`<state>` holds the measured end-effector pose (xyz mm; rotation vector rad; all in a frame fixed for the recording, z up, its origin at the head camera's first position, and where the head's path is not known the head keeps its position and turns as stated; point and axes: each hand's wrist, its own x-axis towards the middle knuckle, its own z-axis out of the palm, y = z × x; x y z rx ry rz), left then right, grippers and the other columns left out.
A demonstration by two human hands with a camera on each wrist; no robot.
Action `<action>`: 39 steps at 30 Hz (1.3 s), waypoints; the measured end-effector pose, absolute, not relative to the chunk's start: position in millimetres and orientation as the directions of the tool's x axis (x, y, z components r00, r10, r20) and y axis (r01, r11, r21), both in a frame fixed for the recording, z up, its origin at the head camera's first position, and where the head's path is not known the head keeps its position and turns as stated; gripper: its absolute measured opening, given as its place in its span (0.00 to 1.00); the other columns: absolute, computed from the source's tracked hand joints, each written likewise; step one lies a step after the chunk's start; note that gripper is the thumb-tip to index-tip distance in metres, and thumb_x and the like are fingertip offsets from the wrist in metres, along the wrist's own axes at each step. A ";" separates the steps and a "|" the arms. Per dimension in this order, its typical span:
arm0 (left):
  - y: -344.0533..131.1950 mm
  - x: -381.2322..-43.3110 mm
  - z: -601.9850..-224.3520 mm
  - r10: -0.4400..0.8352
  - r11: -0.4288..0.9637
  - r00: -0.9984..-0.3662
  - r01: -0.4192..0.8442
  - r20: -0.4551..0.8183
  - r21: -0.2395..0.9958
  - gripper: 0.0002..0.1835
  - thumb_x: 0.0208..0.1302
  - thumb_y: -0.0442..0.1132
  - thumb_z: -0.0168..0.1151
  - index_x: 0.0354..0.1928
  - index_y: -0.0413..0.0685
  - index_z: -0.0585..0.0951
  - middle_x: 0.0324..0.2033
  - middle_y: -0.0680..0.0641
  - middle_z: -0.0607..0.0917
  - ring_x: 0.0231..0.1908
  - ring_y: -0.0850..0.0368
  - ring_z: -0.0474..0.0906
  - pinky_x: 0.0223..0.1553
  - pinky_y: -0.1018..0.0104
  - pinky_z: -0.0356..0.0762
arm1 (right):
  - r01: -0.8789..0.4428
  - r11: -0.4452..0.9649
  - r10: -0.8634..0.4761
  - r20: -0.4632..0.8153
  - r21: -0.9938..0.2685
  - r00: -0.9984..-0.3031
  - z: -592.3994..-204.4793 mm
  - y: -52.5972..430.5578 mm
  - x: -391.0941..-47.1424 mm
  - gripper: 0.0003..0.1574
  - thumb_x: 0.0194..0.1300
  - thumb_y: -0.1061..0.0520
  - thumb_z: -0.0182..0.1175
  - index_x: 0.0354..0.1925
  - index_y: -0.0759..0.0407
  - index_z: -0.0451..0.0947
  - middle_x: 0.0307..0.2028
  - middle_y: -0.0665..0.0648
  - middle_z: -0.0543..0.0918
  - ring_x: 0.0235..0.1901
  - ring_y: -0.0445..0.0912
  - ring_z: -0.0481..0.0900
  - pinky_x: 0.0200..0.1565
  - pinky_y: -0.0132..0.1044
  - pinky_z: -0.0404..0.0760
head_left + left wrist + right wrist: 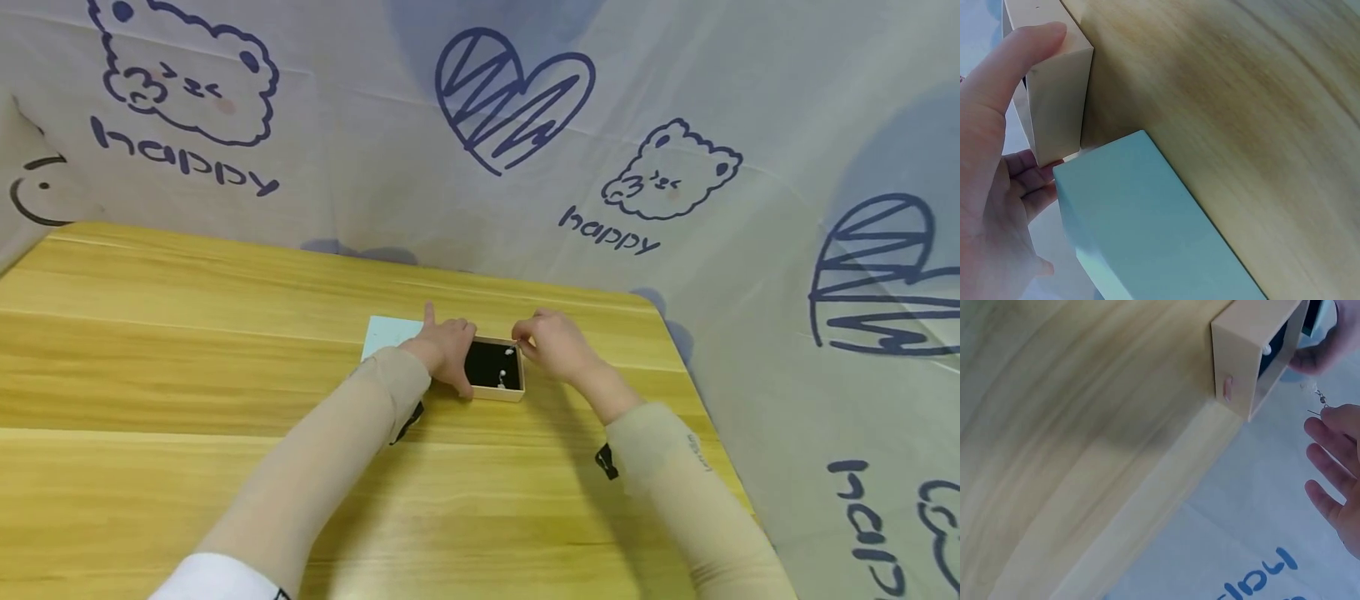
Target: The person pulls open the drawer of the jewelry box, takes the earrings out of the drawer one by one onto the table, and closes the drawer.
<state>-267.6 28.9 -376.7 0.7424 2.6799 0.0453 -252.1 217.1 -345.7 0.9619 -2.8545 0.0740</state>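
Observation:
My left hand grips a small cream jewelry box, its thumb on the near side and its fingers at the far side. A black pad lines the box, and a small whitish earring lies on it. My right hand is at the box's right edge. In the right wrist view its thumb and index finger pinch a dangling earring with a thin metal pin. On the box's end wall sits a pink ribbon tab.
A pale blue box piece lies on the wooden table just left of the jewelry box, partly behind my left hand. Behind the table hangs a white cloth with drawn hearts and bears.

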 end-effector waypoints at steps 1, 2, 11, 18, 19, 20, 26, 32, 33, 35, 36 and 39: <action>28.9 -267.4 -376.5 0.503 0.862 -0.798 0.492 -0.332 0.123 0.56 0.45 0.67 0.66 0.70 0.44 0.55 0.69 0.44 0.61 0.69 0.49 0.57 0.67 0.34 0.28 | -0.609 0.793 -0.602 0.143 -0.005 -0.786 -344.1 218.7 -251.8 0.05 0.59 0.64 0.60 0.33 0.60 0.83 0.30 0.55 0.86 0.32 0.49 0.78 0.40 0.42 0.79; 29.0 -267.2 -376.2 0.503 0.862 -0.798 0.492 -0.333 0.122 0.56 0.45 0.66 0.66 0.70 0.44 0.55 0.69 0.44 0.61 0.69 0.49 0.57 0.67 0.34 0.28 | -0.611 0.792 -0.604 0.147 -0.002 -0.783 -342.7 220.3 -251.6 0.05 0.59 0.64 0.60 0.33 0.60 0.83 0.30 0.55 0.86 0.32 0.49 0.78 0.41 0.43 0.79; 29.2 -266.4 -375.8 0.504 0.861 -0.797 0.495 -0.333 0.118 0.55 0.46 0.66 0.66 0.70 0.44 0.56 0.69 0.43 0.61 0.69 0.49 0.58 0.67 0.34 0.28 | -0.579 0.815 -0.573 0.132 -0.012 -0.809 -336.8 234.9 -250.4 0.07 0.57 0.65 0.60 0.35 0.63 0.83 0.32 0.56 0.86 0.34 0.50 0.80 0.45 0.44 0.79; 29.2 -267.6 -376.7 0.495 0.864 -0.799 0.496 -0.341 0.091 0.56 0.45 0.67 0.66 0.70 0.45 0.55 0.69 0.44 0.61 0.69 0.49 0.57 0.67 0.34 0.28 | -0.551 0.834 -0.546 0.125 -0.009 -0.828 -340.1 246.6 -253.7 0.05 0.57 0.65 0.61 0.34 0.63 0.83 0.32 0.57 0.86 0.34 0.50 0.81 0.44 0.44 0.80; 29.4 -267.6 -376.6 0.494 0.864 -0.800 0.496 -0.341 0.089 0.56 0.45 0.67 0.66 0.70 0.45 0.55 0.69 0.44 0.61 0.69 0.49 0.57 0.67 0.34 0.28 | -0.541 0.841 -0.536 0.119 -0.011 -0.836 -341.2 248.5 -254.4 0.05 0.57 0.65 0.62 0.34 0.63 0.83 0.32 0.57 0.86 0.34 0.50 0.81 0.43 0.44 0.80; 29.7 -267.6 -376.4 0.493 0.864 -0.800 0.495 -0.341 0.088 0.56 0.45 0.67 0.66 0.70 0.45 0.55 0.69 0.44 0.61 0.69 0.49 0.57 0.67 0.34 0.28 | -0.530 0.848 -0.526 0.111 -0.015 -0.843 -342.5 250.3 -255.3 0.06 0.57 0.65 0.62 0.34 0.63 0.83 0.32 0.57 0.86 0.34 0.50 0.81 0.44 0.43 0.80; 31.2 -266.9 -374.7 0.496 0.862 -0.798 0.500 -0.343 0.083 0.55 0.45 0.67 0.66 0.70 0.46 0.56 0.68 0.45 0.62 0.68 0.49 0.59 0.67 0.33 0.28 | -0.474 0.880 -0.472 0.073 -0.014 -0.879 -349.2 258.5 -257.7 0.05 0.58 0.64 0.62 0.35 0.62 0.83 0.32 0.57 0.86 0.35 0.51 0.81 0.43 0.44 0.80; 30.6 -266.2 -373.2 0.499 0.859 -0.796 0.507 -0.344 0.073 0.54 0.46 0.67 0.65 0.70 0.45 0.56 0.69 0.45 0.62 0.69 0.50 0.58 0.67 0.33 0.29 | -0.467 0.884 -0.466 0.076 0.005 -0.882 -355.3 258.9 -261.1 0.05 0.57 0.63 0.62 0.34 0.62 0.83 0.32 0.56 0.86 0.35 0.51 0.79 0.45 0.45 0.78; 30.4 -266.2 -373.2 0.499 0.859 -0.796 0.507 -0.343 0.072 0.55 0.46 0.67 0.65 0.70 0.45 0.56 0.69 0.45 0.62 0.69 0.50 0.58 0.67 0.33 0.29 | -0.470 0.882 -0.470 0.077 0.011 -0.879 -356.3 258.4 -261.6 0.05 0.57 0.63 0.62 0.34 0.62 0.83 0.32 0.56 0.85 0.35 0.51 0.79 0.45 0.46 0.78; 29.9 -266.3 -373.6 0.499 0.859 -0.797 0.507 -0.339 0.073 0.54 0.46 0.67 0.65 0.70 0.45 0.56 0.68 0.45 0.62 0.69 0.50 0.58 0.67 0.33 0.29 | -0.475 0.880 -0.475 0.076 0.021 -0.877 -359.1 257.5 -262.8 0.05 0.57 0.63 0.62 0.34 0.61 0.83 0.31 0.56 0.85 0.34 0.50 0.79 0.44 0.45 0.78; 29.7 -266.3 -373.8 0.501 0.859 -0.797 0.507 -0.337 0.076 0.54 0.46 0.67 0.65 0.70 0.45 0.56 0.68 0.45 0.62 0.68 0.50 0.58 0.67 0.33 0.29 | -0.476 0.879 -0.477 0.074 0.026 -0.876 -360.5 256.9 -263.2 0.05 0.57 0.63 0.62 0.34 0.61 0.83 0.31 0.56 0.85 0.34 0.50 0.79 0.44 0.45 0.77; 29.4 -266.4 -374.1 0.502 0.858 -0.797 0.507 -0.337 0.079 0.54 0.46 0.67 0.66 0.69 0.45 0.57 0.68 0.45 0.62 0.68 0.50 0.59 0.67 0.33 0.30 | -0.484 0.874 -0.486 0.068 0.045 -0.871 -364.8 254.7 -264.6 0.05 0.57 0.62 0.62 0.33 0.60 0.83 0.30 0.56 0.85 0.33 0.50 0.79 0.43 0.45 0.78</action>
